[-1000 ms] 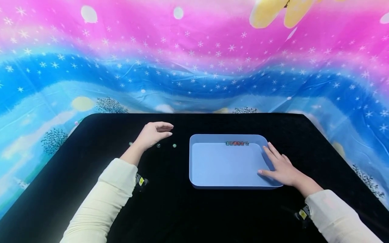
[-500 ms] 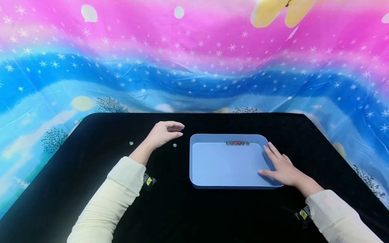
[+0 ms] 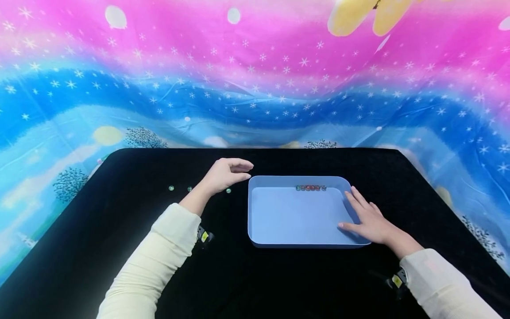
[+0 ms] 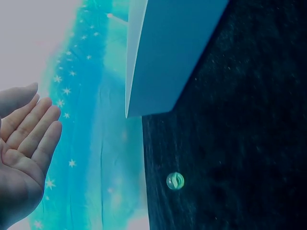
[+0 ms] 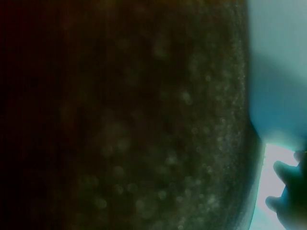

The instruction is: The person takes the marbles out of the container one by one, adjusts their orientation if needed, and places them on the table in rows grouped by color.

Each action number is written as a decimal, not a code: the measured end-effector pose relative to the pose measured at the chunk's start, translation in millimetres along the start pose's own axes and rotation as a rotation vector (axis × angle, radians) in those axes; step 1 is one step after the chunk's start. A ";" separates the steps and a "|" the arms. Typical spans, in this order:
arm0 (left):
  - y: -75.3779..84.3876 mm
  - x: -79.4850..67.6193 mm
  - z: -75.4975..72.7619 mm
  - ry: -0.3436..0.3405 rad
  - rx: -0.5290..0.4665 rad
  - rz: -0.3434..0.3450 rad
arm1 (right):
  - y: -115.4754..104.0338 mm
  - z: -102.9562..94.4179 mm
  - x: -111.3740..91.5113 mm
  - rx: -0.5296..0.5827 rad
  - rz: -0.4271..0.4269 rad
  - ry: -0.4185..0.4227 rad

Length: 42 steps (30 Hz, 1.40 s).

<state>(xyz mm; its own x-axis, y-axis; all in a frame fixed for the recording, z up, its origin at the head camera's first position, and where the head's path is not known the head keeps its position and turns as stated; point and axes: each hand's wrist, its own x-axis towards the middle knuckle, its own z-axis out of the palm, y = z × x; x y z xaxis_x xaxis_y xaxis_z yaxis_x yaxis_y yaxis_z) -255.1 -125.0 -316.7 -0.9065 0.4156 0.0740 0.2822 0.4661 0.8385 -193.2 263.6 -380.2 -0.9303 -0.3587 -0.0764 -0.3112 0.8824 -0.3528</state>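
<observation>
My left hand [image 3: 229, 175] hovers over the black cloth at the back left corner of the blue tray [image 3: 295, 219]. Its fingers lie together and nearly straight, the thumb apart, with nothing seen between them; the left wrist view shows the palm of this left hand [image 4: 29, 139] bare. Below it on the cloth sits a green-streaked glass marble [image 3: 228, 191]. Two more marbles lie further left, a near one [image 3: 189, 189] and a far one [image 3: 171, 188]. My right hand [image 3: 368, 219] rests with spread fingers on the tray's right side.
A row of several red and green marbles [image 3: 311, 188] stands along the tray's back wall. Black cloth [image 3: 255, 283] covers the table, and a patterned pink and blue curtain [image 3: 255, 88] hangs behind it.
My left hand has moved rightward, from above the marbles to the tray's back left corner. A marble hidden behind the forearm shows again. The right hand and tray stay put.
</observation>
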 end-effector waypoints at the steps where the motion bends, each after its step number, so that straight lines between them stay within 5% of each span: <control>1: 0.8 0.7 0.6 0.000 -0.002 0.001 | -0.2 0.0 0.2 0.000 -0.001 0.000; 42: 21.0 42.1 34.0 -0.128 -0.067 0.029 | -0.8 0.2 -2.9 0.010 0.011 -0.004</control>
<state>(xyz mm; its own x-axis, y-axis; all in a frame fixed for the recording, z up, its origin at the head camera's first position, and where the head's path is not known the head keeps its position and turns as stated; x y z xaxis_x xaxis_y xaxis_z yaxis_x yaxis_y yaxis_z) -276.6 -71.2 -314.4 -0.8496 0.5263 0.0330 0.2821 0.4008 0.8716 -190.3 263.8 -379.8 -0.9328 -0.3503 -0.0845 -0.2990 0.8834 -0.3609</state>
